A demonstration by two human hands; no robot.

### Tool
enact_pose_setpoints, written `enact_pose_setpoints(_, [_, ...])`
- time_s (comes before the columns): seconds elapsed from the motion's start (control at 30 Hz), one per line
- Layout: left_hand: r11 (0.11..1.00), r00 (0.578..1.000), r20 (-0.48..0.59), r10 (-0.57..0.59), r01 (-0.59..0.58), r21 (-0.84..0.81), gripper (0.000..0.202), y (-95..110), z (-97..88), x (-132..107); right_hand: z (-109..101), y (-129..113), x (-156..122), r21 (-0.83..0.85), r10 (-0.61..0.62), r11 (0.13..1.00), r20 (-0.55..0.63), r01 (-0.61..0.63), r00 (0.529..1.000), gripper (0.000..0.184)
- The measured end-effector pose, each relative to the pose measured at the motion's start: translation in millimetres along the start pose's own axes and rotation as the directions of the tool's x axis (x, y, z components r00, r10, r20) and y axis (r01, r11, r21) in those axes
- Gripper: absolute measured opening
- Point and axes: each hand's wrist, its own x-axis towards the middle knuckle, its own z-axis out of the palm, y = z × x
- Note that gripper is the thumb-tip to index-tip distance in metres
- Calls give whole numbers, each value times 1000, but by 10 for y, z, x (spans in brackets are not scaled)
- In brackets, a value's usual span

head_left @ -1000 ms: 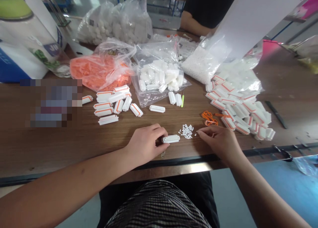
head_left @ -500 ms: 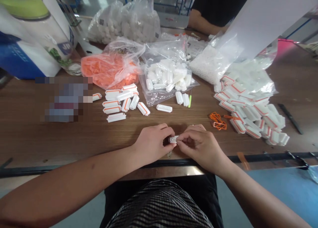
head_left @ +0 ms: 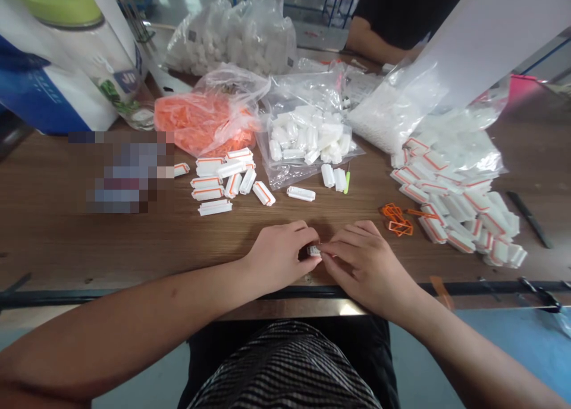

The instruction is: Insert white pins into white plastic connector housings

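Note:
Near the table's front edge, my left hand (head_left: 279,255) pinches a small white plastic housing (head_left: 314,251) between thumb and fingers. At its right end, the closed thumb and forefinger of my right hand (head_left: 372,260) meet it, and they cover part of it. Whether a smaller piece sits between those fingertips I cannot tell. Beyond my hands lies a single white housing (head_left: 301,194). To its right, two more white housings (head_left: 333,178) lie beside a thin tool with a green handle (head_left: 347,182).
Orange frames (head_left: 397,220) lie right of my hands, by a pile of orange-edged white housings (head_left: 459,204). More housings (head_left: 223,174) are at left. Behind stand a bag of orange parts (head_left: 203,120), a bag of white housings (head_left: 307,132) and a bottle (head_left: 100,64). A person's forearm (head_left: 377,43) rests at the back.
The whole view has shifted slightly, so the table's things appear further right. My right fingers have straightened a little at the housing's end; my left hand keeps its hold.

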Motion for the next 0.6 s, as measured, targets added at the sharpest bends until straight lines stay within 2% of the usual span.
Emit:
enact_pose_setpoints(0.1, [1000,1000,-8,-5,4,-13,13,-2,9,-1,9,-25,-25,-50,-14,999,-46,12,999,19])
enact_pose_setpoints(0.23, [1000,1000,-17,-21,21,-13,9,1,8,1,50,-81,-43,-187,-60,981,-43,51,997,19])
enact_pose_setpoints(0.33, [1000,1000,-21,-18,17,-22,9,3,-1,4,33,-55,-88,-134,-50,990,-74,40,996,19])
enact_pose_setpoints(0.4, [999,1000,-18,-16,16,-28,10,5,-7,6,-34,56,-147,-32,25,999,-150,-30,988,19])
enact_pose_setpoints(0.47, [1000,1000,-15,-19,19,-22,10,7,-12,8,-134,244,-219,9,175,984,-225,-178,958,17])
enact_pose_setpoints(0.53, [1000,1000,-14,-20,20,-16,10,7,-16,9,-233,463,-285,-14,336,937,-224,-348,915,17])
enact_pose_setpoints(0.6, [1000,1000,-13,-14,14,-18,10,5,-18,8,-297,649,-328,-24,418,904,-152,-426,896,16])
